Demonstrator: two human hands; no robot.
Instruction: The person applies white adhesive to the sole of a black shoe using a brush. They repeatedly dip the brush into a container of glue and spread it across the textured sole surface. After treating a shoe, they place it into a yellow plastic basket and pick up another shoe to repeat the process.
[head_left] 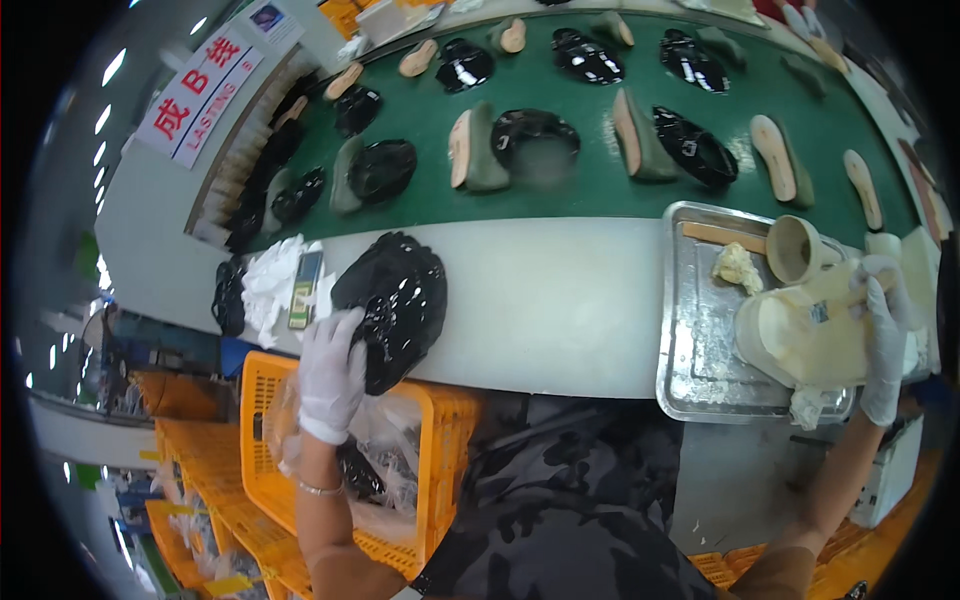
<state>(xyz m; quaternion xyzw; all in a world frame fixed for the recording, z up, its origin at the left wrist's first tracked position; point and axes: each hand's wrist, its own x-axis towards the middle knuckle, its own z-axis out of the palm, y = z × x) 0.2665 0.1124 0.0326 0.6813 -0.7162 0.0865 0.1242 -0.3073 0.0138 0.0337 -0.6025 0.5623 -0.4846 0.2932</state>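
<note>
A glossy black shoe upper (400, 300) lies at the left of the white worktop, overhanging its front edge. My left hand (333, 372), in a white glove, is closed on the upper's left edge; the thumb side lies against it. Far to the right, my gloved right hand (884, 330) is at a cream-coated tub (765, 335) on a metal tray (690, 375). Its fingers are bent together near the tub's far right side, and whatever they hold is hidden. A cream-stained cup (790, 250) stands behind the tub, beside a crumpled yellowish lump (737, 268).
Behind the worktop (550, 300), a green conveyor belt (430, 210) carries black uppers, grey-green shoe lasts (648, 145) and pale insoles. An orange crate (445, 460) with plastic-wrapped pieces stands below my left arm. White cloths (270, 290) and a small box (305, 290) lie at the left.
</note>
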